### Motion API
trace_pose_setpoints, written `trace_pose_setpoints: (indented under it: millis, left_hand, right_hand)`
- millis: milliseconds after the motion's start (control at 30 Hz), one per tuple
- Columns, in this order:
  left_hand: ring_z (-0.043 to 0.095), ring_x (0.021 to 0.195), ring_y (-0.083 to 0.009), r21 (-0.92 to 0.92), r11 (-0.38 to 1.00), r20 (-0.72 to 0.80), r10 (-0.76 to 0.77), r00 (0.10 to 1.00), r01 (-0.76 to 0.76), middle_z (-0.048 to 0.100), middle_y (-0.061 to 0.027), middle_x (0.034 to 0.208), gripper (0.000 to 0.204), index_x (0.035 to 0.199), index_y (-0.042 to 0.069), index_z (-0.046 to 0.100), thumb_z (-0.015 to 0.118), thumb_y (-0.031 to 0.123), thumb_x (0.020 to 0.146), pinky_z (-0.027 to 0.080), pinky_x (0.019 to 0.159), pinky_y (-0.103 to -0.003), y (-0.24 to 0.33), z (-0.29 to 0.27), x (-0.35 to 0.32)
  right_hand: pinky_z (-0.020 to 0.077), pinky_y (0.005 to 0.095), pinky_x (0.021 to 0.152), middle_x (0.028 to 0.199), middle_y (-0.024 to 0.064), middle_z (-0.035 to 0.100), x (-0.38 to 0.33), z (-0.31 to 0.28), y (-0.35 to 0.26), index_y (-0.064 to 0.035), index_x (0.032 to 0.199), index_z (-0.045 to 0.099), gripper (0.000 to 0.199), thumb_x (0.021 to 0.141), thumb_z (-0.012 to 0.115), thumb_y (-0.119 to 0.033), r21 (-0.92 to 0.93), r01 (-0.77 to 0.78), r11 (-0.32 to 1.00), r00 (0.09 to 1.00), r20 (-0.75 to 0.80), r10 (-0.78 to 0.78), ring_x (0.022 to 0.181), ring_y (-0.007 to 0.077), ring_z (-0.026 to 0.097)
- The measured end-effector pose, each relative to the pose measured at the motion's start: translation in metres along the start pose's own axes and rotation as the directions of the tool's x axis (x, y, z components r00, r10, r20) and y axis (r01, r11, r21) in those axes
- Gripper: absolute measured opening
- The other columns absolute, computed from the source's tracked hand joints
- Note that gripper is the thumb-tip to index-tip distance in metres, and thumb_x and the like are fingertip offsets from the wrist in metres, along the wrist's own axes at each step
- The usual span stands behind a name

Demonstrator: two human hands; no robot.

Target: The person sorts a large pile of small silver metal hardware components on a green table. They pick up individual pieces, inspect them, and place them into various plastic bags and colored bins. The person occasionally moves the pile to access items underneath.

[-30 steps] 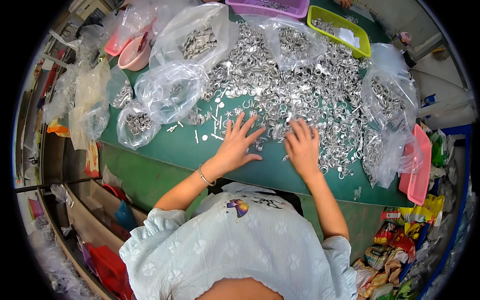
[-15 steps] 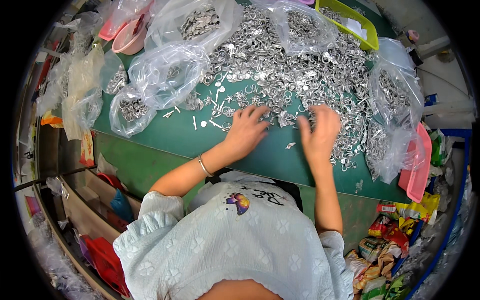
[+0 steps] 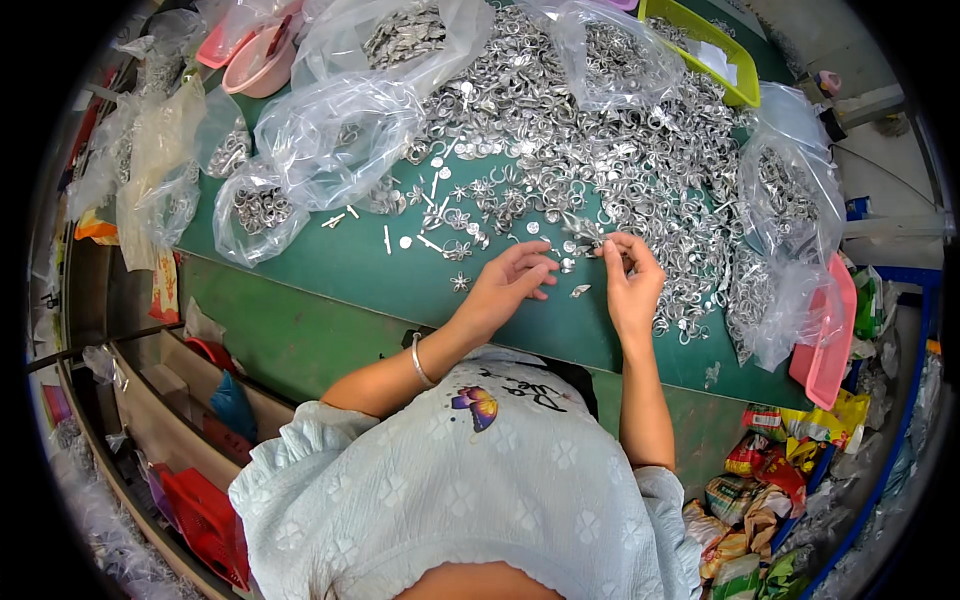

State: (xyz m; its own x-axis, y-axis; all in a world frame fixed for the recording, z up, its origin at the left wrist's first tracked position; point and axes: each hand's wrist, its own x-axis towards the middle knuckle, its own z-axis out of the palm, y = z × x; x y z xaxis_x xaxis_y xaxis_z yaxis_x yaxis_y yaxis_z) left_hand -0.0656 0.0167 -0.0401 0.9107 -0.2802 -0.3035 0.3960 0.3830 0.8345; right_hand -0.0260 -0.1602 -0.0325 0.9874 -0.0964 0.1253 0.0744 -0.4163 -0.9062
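From the head view I saw both bare hands working over the green-topped table [image 3: 330, 270], close to its near edge. The left hand [image 3: 505, 285] lay on the table with its fingers curled loosely, fingertips pinched toward a small silver metal piece; whether it truly gripped anything I could not tell. The right hand [image 3: 630, 280] was raised just beside it, fingers bent together around a small shiny metal part [image 3: 600, 245] held at the fingertips. A thin silver bangle [image 3: 420, 362] sat on the left wrist.

Directly beyond the fingertips spread the great heap of small silver metal rings and stamped pieces [image 3: 600, 150], covering most of the table's middle and reaching toward its far edge. A few loose strays, a flower-shaped silver piece [image 3: 460, 282] among them, lay on bare green left of the left hand. Clear plastic bags [image 3: 330, 130] partly filled with the same parts crowded the left side and far-left corner, and more bags [image 3: 790, 200] slumped along the right edge. A pink plastic bowl [image 3: 262, 62] stood at the far-left corner, a yellow-green plastic tray [image 3: 700, 45] at the far edge, and a pink plastic tray [image 3: 830, 340] hung off the right edge.
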Motion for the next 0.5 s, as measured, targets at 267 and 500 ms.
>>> trace_pose_setpoints:
  millis: [267, 500]
  left_hand:
    - [0.054, 0.099, -0.0187, -0.077, 0.993, -0.073, 0.089, 0.993, -0.094, 0.054, -0.0127, 0.109, 0.039, 0.125, 0.001, 0.039, 0.048, 0.016, 0.091, 0.047, 0.080, -0.028, 0.007, 0.017, 0.011]
    - [0.050, 0.064, -0.0107, -0.571, 0.744, 0.110, -0.349, 0.931, 0.347, 0.058, -0.0085, 0.090, 0.033, 0.120, -0.002, 0.043, 0.046, 0.010, 0.090, 0.044, 0.057, -0.022, -0.008, 0.000, 0.005]
  right_hand:
    - [0.0401, 0.0170, 0.059, 0.076, 0.0042, 0.064, -0.010, -0.008, -0.015, 0.0017, 0.093, 0.059, 0.012, 0.084, 0.057, -0.005, 0.423, -0.279, 0.862, 0.946, 0.273, 0.173, 0.064, 0.0041, 0.053]
    - [0.0380, 0.0360, 0.079, 0.085, 0.0086, 0.059, 0.023, -0.001, -0.021, -0.0020, 0.082, 0.063, 0.011, 0.073, 0.065, -0.009, -0.312, 0.380, 0.871, 0.924, 0.086, -0.373, 0.083, 0.0259, 0.051]
